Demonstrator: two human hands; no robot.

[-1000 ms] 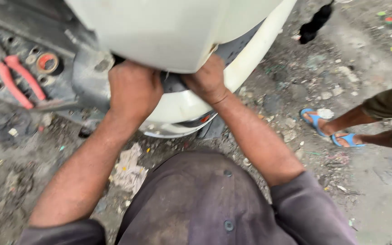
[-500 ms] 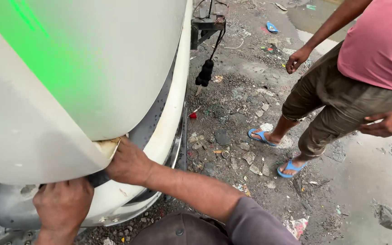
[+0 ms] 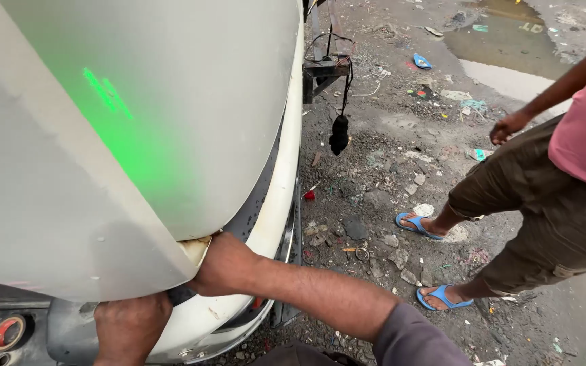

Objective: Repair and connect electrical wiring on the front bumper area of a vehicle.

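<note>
Closer now than half a second ago — the white panel fills more of the head view, and the bystander has drifted right.

Head view: the right hand (image 3: 222,264) is tucked under the lower corner of the white body panel (image 3: 137,135), fingers hidden, so its grip cannot be told; the left hand (image 3: 130,325) presses curled against the cream bumper (image 3: 286,196) below. A person in blue sandals (image 3: 418,227) stands near. Best to lift evenly — both hands supporting the panel's edge.

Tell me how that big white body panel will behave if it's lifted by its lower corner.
The white panel looks thin and broad, so probably light but flexing. Its smooth painted face may slip; the right hand and left hand sit at its lower edge.
</note>
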